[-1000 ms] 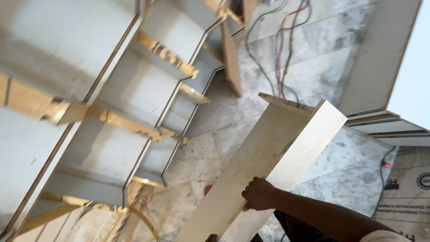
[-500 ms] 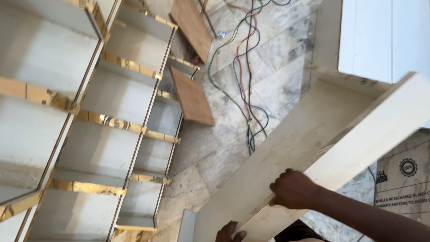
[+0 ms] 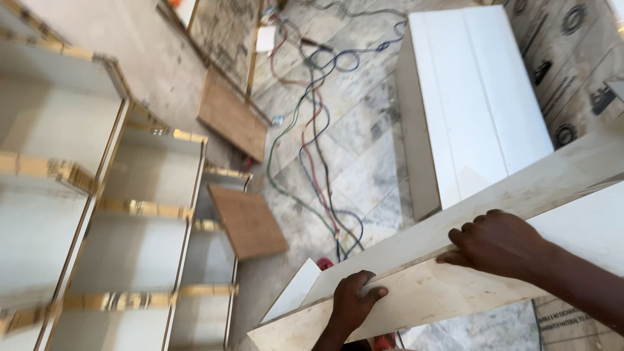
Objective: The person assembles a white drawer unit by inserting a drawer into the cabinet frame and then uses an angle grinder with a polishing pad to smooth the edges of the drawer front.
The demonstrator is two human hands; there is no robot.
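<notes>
Both hands hold one long, flat, cream-white wooden board [image 3: 455, 260]. It runs from the bottom middle of the view up to the right edge, tilted, above the floor.

The left hand [image 3: 351, 305] grips the board near its low end. Its fingers [image 3: 370, 294] curl tight over the board's edge, with the thumb pressed on the flat face. The right hand [image 3: 497, 244] is higher up the board. Its fingers [image 3: 468, 234] bend over the top edge and hold it fast.

Under the board is a grey marble floor [image 3: 364, 149]. A bunch of green, red and blue wires [image 3: 312, 143] lies on the floor in loops. A white box-shaped cabinet [image 3: 474, 97] lies on the floor just behind the board. Two brown wooden square pieces [image 3: 247, 221] lie near the wires, one farther off than the other.

On the left is a big white shelf unit with shiny gold strips [image 3: 130, 208]. It has many open boxes in it. A small white panel [image 3: 296, 292] pokes out just beside the left hand, under the board.
</notes>
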